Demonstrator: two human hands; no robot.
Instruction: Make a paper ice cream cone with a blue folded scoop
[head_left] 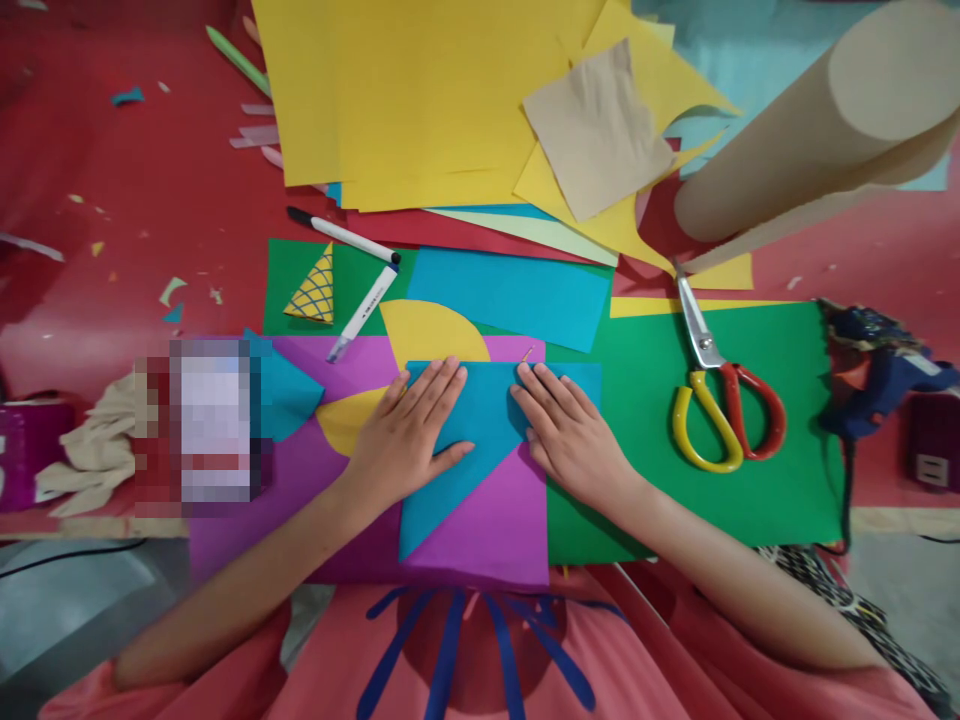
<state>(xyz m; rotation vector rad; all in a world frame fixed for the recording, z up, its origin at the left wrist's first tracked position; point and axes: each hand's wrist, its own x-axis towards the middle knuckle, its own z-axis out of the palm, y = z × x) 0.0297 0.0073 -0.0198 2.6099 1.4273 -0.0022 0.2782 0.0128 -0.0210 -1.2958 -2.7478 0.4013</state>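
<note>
A blue sheet of paper (480, 410) with a slanted lower edge lies on a purple sheet (502, 520). My left hand (420, 420) rests flat on its left part, fingers stretched and thumb apart. My right hand (562, 420) presses flat near its upper right edge, fingers stretched out. Yellow rounded paper pieces (435, 325) stick out behind and to the left of the blue sheet. Farther off sits a small yellow paper cone (315, 290) with a blue crisscross pattern. Beside it lie a white marker (364, 315) and a black-capped marker (345, 236).
Scissors (705, 350) with red and yellow handles lie on a green sheet (622, 480). At right are a blue glue gun (877, 385) and a large brown paper roll (810, 130). Yellow sheets (435, 100) are stacked at the back. Paper scraps dot the red table (150, 180).
</note>
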